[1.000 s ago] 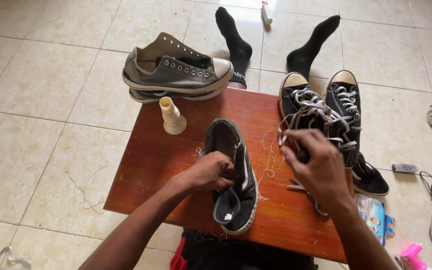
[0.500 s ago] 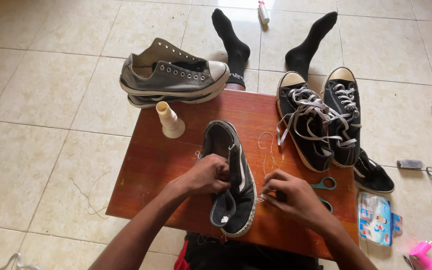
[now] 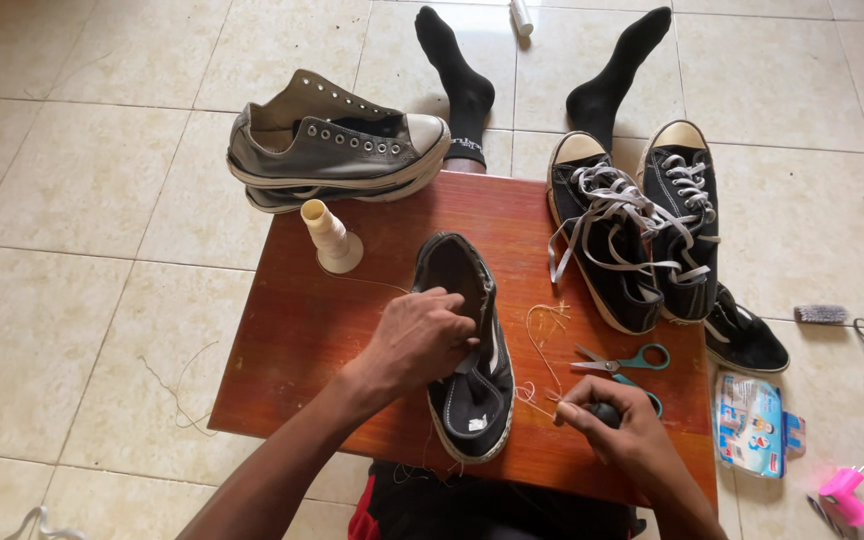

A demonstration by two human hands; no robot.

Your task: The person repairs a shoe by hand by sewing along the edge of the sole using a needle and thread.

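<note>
L hand (image 3: 422, 340) grips black shoe (image 3: 472, 400) mid-table; R hand (image 3: 617, 430) near front edge.

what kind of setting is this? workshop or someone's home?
Probably a home floor used for hand shoe repair: a low wooden table on beige tiles, socked feet stretched out, a thread spool, scissors and several sneakers.

The right hand (image 3: 617, 430) has come down from beside the laced shoes (image 3: 642, 235) to the near edge of the worktop (image 3: 312, 330), just beside the toe of the black shoe (image 3: 467, 350). It is now closed on a small dark tool. The scissors (image 3: 624, 362), earlier covered by that hand, lie exposed. The thread (image 3: 542, 340) now trails slack.
</note>
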